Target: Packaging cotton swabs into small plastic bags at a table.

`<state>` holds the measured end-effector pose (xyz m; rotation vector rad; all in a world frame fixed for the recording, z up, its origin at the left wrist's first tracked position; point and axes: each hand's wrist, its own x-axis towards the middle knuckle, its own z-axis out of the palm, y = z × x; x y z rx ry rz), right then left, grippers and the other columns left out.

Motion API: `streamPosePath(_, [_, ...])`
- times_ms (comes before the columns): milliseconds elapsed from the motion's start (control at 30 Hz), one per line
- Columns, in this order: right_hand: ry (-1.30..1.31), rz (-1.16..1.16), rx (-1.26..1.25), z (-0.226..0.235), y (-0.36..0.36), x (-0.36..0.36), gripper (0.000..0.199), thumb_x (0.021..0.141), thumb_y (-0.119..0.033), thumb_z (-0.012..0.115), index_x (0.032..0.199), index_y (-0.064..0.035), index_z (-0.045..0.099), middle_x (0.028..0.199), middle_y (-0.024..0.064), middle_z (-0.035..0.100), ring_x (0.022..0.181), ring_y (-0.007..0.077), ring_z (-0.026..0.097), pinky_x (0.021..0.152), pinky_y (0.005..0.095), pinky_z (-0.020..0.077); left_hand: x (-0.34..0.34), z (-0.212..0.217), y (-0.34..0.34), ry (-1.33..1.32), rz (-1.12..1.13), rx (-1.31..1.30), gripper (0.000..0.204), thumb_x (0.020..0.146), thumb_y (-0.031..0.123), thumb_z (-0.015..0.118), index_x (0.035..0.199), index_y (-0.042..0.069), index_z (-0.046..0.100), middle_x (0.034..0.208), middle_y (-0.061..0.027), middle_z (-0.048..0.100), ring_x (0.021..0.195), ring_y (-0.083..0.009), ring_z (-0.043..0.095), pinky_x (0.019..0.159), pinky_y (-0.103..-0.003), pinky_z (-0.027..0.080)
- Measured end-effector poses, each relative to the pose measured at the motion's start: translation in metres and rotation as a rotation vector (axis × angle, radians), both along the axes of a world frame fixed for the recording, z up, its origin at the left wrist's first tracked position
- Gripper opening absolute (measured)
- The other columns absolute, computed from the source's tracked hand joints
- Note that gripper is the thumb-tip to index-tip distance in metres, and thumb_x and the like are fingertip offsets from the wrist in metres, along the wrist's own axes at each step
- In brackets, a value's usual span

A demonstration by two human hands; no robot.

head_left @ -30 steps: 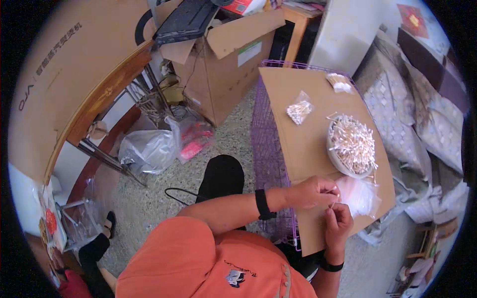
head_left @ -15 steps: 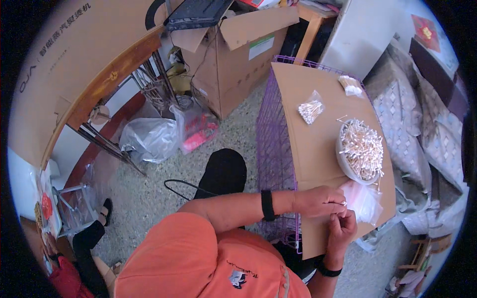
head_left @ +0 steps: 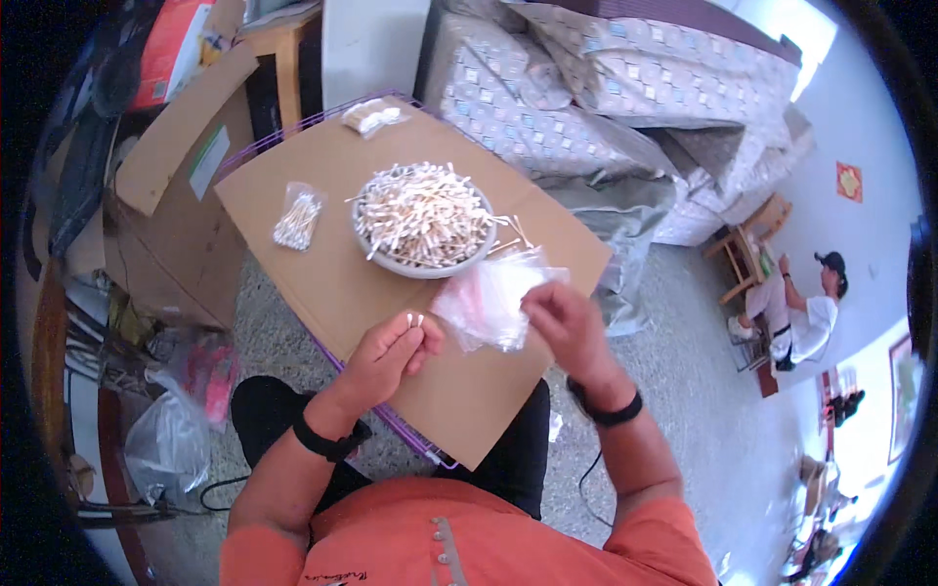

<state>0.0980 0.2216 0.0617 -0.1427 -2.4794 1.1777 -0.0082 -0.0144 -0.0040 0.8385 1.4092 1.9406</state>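
Observation:
My left hand (head_left: 383,357) is closed in a pinch over the cardboard top, on cotton swabs (head_left: 416,319) whose white tips poke up past the thumb. To its right, my right hand (head_left: 569,327) is over the edge of a stack of clear plastic bags (head_left: 489,299); its fingers are curled together, and anything between them is hidden. Behind both hands stands a pale bowl (head_left: 422,270) heaped with loose cotton swabs (head_left: 420,210). A few stray swabs (head_left: 513,234) stick out by its right rim. One filled bag of swabs (head_left: 298,217) lies left of the bowl, another bag (head_left: 373,117) at the far edge.
A cardboard sheet (head_left: 322,293) covers a purple wire cage (head_left: 396,425) in front of my knees. An open carton (head_left: 176,234) stands at the left. Patterned covered furniture (head_left: 586,127) lies beyond. Another person (head_left: 806,317) sits far right beside a wooden chair (head_left: 747,249).
The view has swung to the right. My hands, close together before, are now apart: the left holds swabs near the front of the cardboard, and the right has moved over the plastic bags.

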Motion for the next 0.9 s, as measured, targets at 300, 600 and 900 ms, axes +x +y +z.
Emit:
streamPosePath(300, [-0.186, -0.086, 0.415, -0.011, 0.116, -0.095, 0.022, 0.076, -0.023, 0.070, 0.079, -0.0020, 0.064, 0.076, 0.0165, 0.065, 0.068, 0.0306, 0.062, 0.064, 0.0394, 0.0483, 0.004, 0.000, -0.002, -0.020, -0.097, -0.035, 0.023, 0.100, 0.021, 0.048, 0.109, 0.005, 0.061, 0.079, 0.0049, 0.052, 0.063, -0.0012, 0.039, 0.056, -0.016, 0.033])
streamPosePath(600, [-0.431, -0.057, 0.703, -0.036, 0.133, -0.154, 0.023, 0.067, -0.024, 0.073, 0.077, -0.0032, 0.072, 0.080, 0.0197, 0.067, 0.078, 0.0366, 0.065, 0.070, 0.0451, 0.0498, 0.007, 0.004, -0.002, -0.004, -0.095, -0.090, 0.023, 0.099, 0.022, 0.050, 0.108, 0.004, 0.062, 0.079, 0.0050, 0.051, 0.062, -0.0012, 0.039, 0.056, -0.017, 0.033])
streamPosePath(900, [-0.239, -0.083, 0.505, -0.037, 0.135, -0.142, 0.023, 0.069, -0.023, 0.069, 0.069, 0.0002, 0.067, 0.076, 0.0198, 0.066, 0.067, 0.0352, 0.063, 0.062, 0.0459, 0.0480, 0.007, 0.004, 0.001, -0.053, -0.070, -0.057, 0.020, 0.100, 0.015, 0.046, 0.102, 0.001, 0.061, 0.077, 0.0002, 0.055, 0.061, -0.0055, 0.043, 0.055, -0.020, 0.037])
